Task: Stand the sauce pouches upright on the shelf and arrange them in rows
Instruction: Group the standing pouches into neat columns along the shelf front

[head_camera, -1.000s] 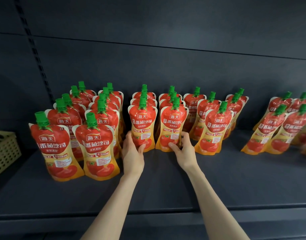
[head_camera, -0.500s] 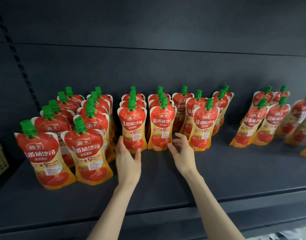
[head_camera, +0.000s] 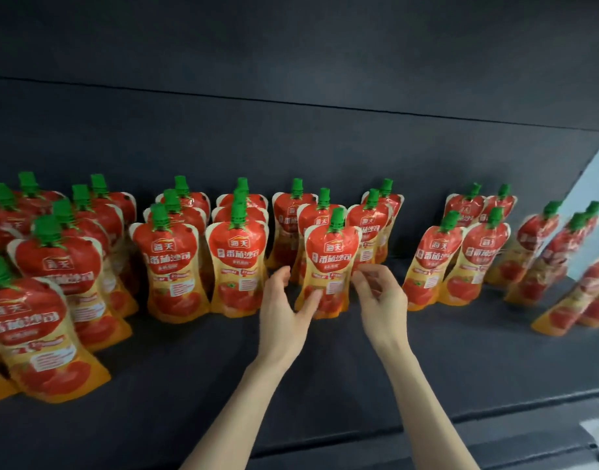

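Note:
Red and yellow sauce pouches with green caps stand in rows on the dark shelf (head_camera: 325,361). My hands flank the front pouch (head_camera: 329,262) of the third middle row. My left hand (head_camera: 284,310) has its thumb on the pouch's lower front and its fingers past the left edge, pinching it. My right hand (head_camera: 381,300) has curled fingers at the pouch's right edge, holding it there. The pouch stands upright. More upright pouches (head_camera: 171,262) fill the rows to the left. Further right, a pair of rows (head_camera: 461,259) leans a little, and the blurred far-right pouches (head_camera: 569,296) tilt strongly.
The shelf's dark back panel (head_camera: 291,140) rises right behind the rows. Bare shelf floor lies in front of the middle and right rows, up to the front lip (head_camera: 494,408). A pale wall (head_camera: 596,184) shows at the right end.
The view has swung right. Both hands left the two front pouches they flanked and moved right, onto the front pouch of the neighbouring row.

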